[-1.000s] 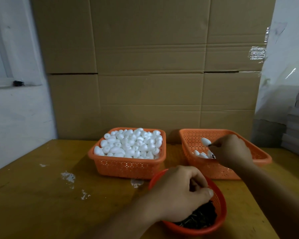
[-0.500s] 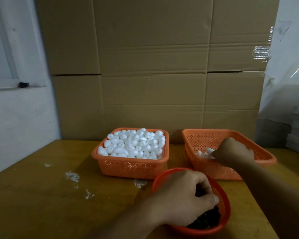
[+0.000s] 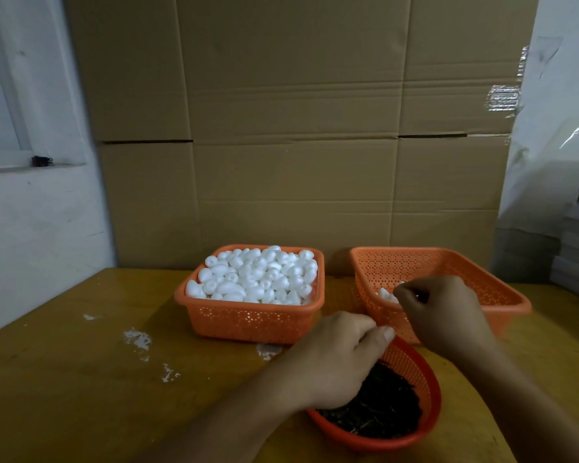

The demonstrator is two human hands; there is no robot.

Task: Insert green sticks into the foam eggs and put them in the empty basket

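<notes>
We're dipping curled left hand [image 3: 340, 359] into round red basket of dark-green sticks [image 3: 381, 409], grip unclear; right hand [image 3: 445, 315], fingers curled, hold unclear, hovering over near-empty orange mesh basket [image 3: 502, 295] w/ white foam eggs [image 3: 383, 293].

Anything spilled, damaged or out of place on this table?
White flecks are scattered on the wooden table left of the full basket of foam eggs, with another patch at its front edge; what they are is unclear. The baskets sit upright, nothing spilled.

Egg basket [image 3: 251, 315] left of emptier basket [image 3: 502, 295], perhaps apart
</notes>
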